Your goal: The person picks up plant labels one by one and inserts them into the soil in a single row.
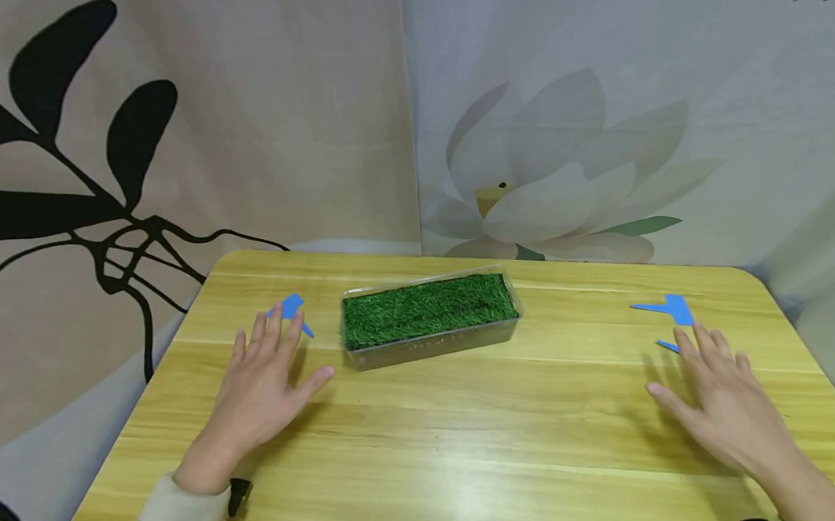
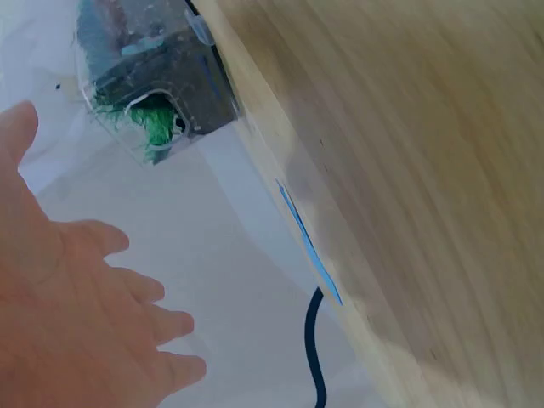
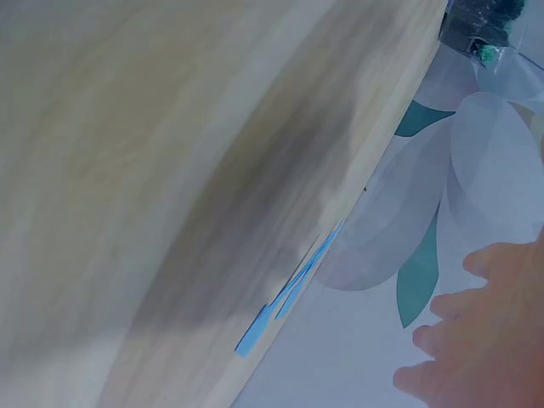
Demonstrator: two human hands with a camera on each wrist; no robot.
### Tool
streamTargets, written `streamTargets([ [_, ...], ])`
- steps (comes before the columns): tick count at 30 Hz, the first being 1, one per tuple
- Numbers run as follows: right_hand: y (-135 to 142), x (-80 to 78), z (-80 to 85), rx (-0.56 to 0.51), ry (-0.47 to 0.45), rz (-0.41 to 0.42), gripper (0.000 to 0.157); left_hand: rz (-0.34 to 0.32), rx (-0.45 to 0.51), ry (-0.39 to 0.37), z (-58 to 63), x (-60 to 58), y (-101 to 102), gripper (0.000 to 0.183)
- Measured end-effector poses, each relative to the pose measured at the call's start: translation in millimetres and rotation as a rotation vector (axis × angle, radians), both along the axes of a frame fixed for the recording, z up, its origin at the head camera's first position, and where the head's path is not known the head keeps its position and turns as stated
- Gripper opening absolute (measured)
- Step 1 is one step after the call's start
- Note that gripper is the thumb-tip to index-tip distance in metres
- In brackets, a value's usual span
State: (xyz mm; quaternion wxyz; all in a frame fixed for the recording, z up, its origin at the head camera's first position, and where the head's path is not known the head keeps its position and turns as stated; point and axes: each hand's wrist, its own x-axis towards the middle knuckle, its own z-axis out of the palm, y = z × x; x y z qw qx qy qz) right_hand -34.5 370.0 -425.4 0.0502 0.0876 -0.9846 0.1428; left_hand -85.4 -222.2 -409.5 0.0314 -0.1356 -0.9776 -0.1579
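The left hand (image 1: 264,390) hovers with fingers spread wide and nothing held, its fingertips partly hiding the left tag (image 1: 291,305); the right hand (image 1: 730,405), likewise spread and holding nothing, hovers near the far right tag (image 1: 678,310) and the near right tag (image 1: 667,346). All three lie flat on the table (image 1: 462,439), so a low thumb-and-finger pinch at an edge should lift one best. Between the hands, the clear tub (image 1: 432,349) holds green turf (image 1: 427,310), filling it nearly to the rim.
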Motion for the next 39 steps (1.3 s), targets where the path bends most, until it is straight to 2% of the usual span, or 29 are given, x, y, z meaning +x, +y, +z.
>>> streamTargets([
  [10, -16, -5.6, 9.6, -0.056, 0.033, 0.012, 0.085, 0.011, 0.114, -0.019, 5.8, -0.4, 11, 0.083],
  [22, -40, -19.3, 17.8, -0.096, 0.008, 0.015, 0.084, 0.024, 0.212, -0.008, 6.8, -3.8, 20, 0.077],
  [31, -57, -28.5, 17.8, -0.123, -0.036, 0.004, 0.081, 0.094, 0.346, -0.044, 6.3, -2.3, 25, 0.071],
  [39, -73, -40.6, 20.5, -0.221, -0.063, 0.011, 0.077, 0.158, 0.506, -0.074, 7.0, -5.8, 29, 0.063],
])
